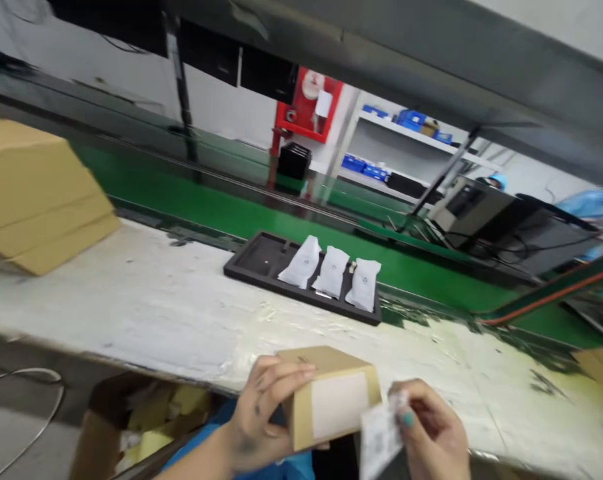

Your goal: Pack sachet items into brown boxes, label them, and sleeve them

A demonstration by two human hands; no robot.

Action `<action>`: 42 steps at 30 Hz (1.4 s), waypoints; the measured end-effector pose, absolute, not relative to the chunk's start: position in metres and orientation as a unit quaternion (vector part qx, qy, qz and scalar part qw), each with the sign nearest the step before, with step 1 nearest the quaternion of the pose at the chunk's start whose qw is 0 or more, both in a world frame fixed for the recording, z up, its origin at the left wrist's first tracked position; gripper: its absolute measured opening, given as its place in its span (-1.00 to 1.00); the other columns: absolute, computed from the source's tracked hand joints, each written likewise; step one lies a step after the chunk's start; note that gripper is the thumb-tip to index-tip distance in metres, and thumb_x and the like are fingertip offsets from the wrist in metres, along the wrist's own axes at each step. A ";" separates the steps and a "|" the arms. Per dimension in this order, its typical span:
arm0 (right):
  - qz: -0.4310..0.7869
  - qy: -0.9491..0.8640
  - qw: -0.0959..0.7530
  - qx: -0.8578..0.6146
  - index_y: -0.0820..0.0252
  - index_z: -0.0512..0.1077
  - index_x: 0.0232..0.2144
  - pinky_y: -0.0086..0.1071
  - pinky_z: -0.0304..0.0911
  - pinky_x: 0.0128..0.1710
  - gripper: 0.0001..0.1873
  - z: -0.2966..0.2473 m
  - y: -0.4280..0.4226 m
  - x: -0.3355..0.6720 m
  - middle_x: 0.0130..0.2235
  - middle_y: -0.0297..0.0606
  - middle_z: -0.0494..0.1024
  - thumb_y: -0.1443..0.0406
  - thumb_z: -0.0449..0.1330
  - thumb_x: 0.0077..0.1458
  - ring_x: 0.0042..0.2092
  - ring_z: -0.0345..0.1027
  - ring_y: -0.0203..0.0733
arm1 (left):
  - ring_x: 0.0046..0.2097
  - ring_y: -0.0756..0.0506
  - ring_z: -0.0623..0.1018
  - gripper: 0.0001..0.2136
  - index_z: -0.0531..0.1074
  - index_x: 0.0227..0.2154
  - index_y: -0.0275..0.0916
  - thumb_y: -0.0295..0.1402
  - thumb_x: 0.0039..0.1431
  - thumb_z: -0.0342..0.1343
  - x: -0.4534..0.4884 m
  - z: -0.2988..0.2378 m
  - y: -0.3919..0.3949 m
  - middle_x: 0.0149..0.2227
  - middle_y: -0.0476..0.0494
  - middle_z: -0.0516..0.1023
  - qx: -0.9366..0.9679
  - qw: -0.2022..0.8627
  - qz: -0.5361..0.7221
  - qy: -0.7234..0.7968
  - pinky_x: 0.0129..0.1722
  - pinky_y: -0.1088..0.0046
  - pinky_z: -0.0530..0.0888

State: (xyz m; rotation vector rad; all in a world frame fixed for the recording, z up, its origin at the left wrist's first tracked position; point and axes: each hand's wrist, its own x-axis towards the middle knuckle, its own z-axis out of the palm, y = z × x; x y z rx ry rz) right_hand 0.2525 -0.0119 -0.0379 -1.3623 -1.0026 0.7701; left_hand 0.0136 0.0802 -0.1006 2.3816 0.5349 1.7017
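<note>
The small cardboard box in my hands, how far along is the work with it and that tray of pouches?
Done: the small cardboard box carries a white label on its front, and bare slots show at one end of the black tray. In hand: the left hand grips the box while the right hand pinches a printed slip beside it. Left: three white pouches lie on the tray.
</note>
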 end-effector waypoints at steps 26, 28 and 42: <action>0.273 -0.519 0.482 -0.651 0.15 0.53 -0.49 -0.45 0.11 -0.53 -0.73 -0.008 0.005 0.218 -0.57 -0.33 0.45 0.10 0.34 0.09 -0.52 0.14 -0.30 | 0.13 -0.29 0.45 -0.54 0.40 0.04 -0.25 -0.41 0.09 0.39 0.009 -0.099 0.078 0.17 -0.38 0.35 0.798 0.149 0.573 0.115 0.05 0.03 0.52; 0.268 -0.522 0.483 -0.650 0.16 0.53 -0.49 -0.44 0.11 -0.54 -0.73 -0.008 0.005 0.219 -0.57 -0.32 0.45 0.10 0.35 0.08 -0.52 0.15 -0.30 | 0.12 -0.29 0.45 -0.54 0.41 0.03 -0.24 -0.40 0.08 0.40 0.009 -0.098 0.078 0.16 -0.37 0.36 0.801 0.148 0.568 0.121 0.05 0.04 0.53; 0.285 -0.521 0.469 -0.654 0.14 0.53 -0.47 -0.43 0.13 -0.51 -0.72 -0.009 0.006 0.220 -0.55 -0.31 0.46 0.08 0.33 0.11 -0.49 0.19 -0.27 | 0.09 -0.28 0.49 -0.54 0.45 0.02 -0.18 -0.34 0.05 0.42 0.006 -0.100 0.079 0.13 -0.35 0.41 0.806 0.132 0.560 0.138 0.02 0.04 0.56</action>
